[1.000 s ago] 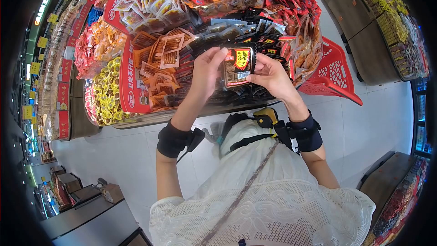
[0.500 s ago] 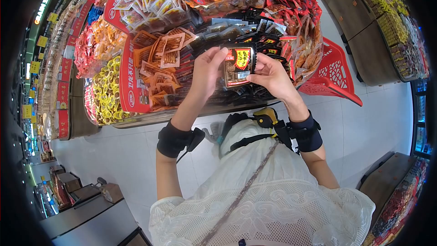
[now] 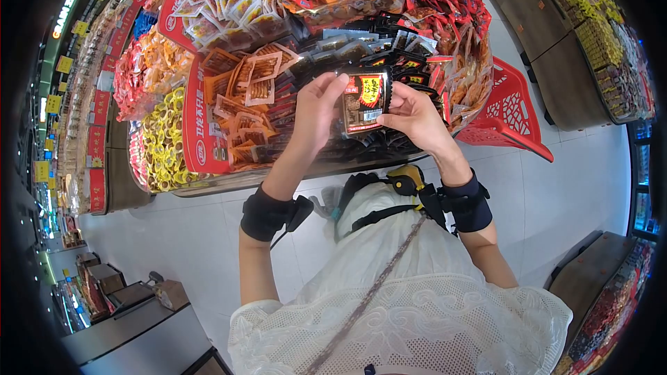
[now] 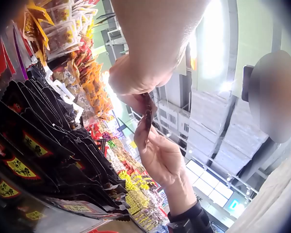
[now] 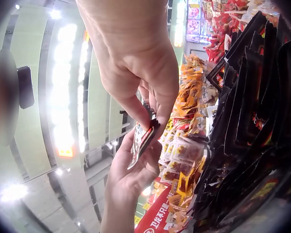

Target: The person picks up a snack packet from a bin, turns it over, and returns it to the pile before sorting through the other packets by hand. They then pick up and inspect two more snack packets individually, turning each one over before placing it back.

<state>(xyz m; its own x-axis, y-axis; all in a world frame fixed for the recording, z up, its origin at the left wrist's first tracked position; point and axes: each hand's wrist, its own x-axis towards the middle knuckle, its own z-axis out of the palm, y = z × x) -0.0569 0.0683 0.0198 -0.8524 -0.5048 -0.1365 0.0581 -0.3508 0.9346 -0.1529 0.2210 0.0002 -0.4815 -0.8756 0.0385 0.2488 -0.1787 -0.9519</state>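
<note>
A small black snack packet (image 3: 363, 103) with a red and yellow label is held up between both hands, its printed front facing the head camera. My left hand (image 3: 314, 112) pinches its left edge near the upper corner. On the opposite edge, my right hand (image 3: 419, 117) grips with the thumb in front and the fingers behind. Both wrist views show the packet (image 5: 144, 138) edge-on, thin and upright between the fingertips. Just beyond and below the hands lie many matching black packets (image 3: 410, 66) in the display bin.
Orange-brown snack packets (image 3: 240, 80) fill the compartment to the left, behind a red printed divider (image 3: 203, 121). A red shopping basket (image 3: 504, 107) stands right of the bin. Wooden shelving (image 3: 570, 62) runs along the right, and white floor tiles (image 3: 528, 187) lie around the person.
Both hands stay in nearly the same place with the same hold. The packet's printed face has tilted very slightly.
</note>
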